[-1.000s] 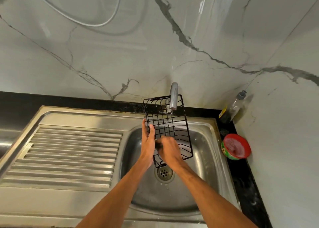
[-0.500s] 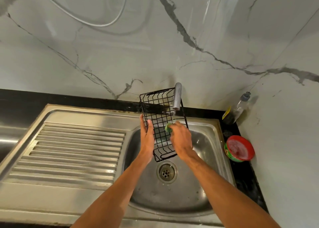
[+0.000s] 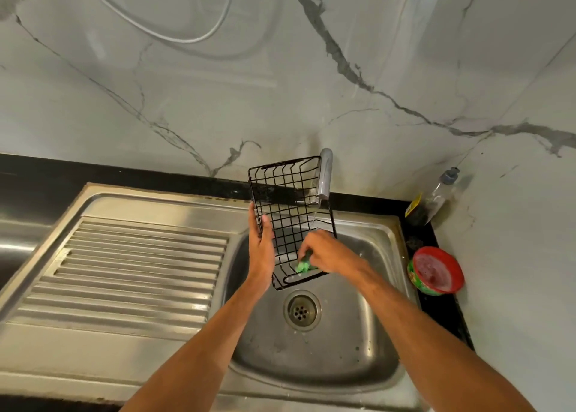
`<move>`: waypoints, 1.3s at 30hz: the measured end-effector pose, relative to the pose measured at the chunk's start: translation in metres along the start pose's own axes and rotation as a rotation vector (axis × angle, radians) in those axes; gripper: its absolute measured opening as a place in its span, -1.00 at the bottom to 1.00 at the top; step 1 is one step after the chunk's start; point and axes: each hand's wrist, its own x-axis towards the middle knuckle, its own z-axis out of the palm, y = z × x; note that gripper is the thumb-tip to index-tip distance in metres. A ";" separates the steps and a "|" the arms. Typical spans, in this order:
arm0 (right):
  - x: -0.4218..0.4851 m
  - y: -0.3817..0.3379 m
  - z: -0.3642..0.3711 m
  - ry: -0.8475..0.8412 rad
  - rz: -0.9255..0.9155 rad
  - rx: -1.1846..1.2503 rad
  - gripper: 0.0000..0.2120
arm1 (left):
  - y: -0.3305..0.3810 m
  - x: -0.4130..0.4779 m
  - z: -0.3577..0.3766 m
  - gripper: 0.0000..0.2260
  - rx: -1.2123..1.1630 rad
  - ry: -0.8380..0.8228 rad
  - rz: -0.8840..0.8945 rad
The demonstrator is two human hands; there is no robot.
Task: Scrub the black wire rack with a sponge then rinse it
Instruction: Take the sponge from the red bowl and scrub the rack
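Over the sink basin (image 3: pixel 358 355), under the tap (image 3: pixel 324 174): black wire rack (image 3: pixel 288 212) held near upright. Its upper end is just beside the spout and its lower end is above the drain (image 3: pixel 301 310), clear of the basin floor as far as I can tell.

Left hand (image 3: pixel 261 249) at the rack's left edge: fingers straight and together behind the wire, thumb in front, edge pinched between them.

Right hand (image 3: pixel 327 251) at the lower part of the grid: fingers curled tight on a green sponge (image 3: pixel 304 266), which presses against the wires near the bottom rim.

A thin run of water appears to fall from the spout onto the grid; faint, not certain.

Status, judged: scrub step in hand, not finished. The sponge is on the lower section. Whether the upper grid and side walls are covered cannot be told; no foam shows there.

Left to do:
- finish the remaining wires, probably the back face too
- put the sponge down
- rinse the whole rack under the tap; rinse proper not yet begun

Right of the sink: red-lidded tub (image 3: pixel 436 269), clear bottle (image 3: pixel 439 193) in the corner
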 end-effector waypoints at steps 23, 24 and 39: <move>0.013 0.000 -0.020 -0.039 -0.001 0.050 -0.79 | 0.001 0.008 0.002 -0.39 -0.011 0.079 0.059; 0.011 -0.003 -0.012 0.014 0.012 0.041 -0.80 | -0.004 0.013 -0.001 -0.37 -0.001 0.091 0.053; -0.010 -0.005 0.001 0.139 -0.087 -0.207 -0.77 | 0.002 0.015 -0.003 -0.47 0.100 0.114 0.223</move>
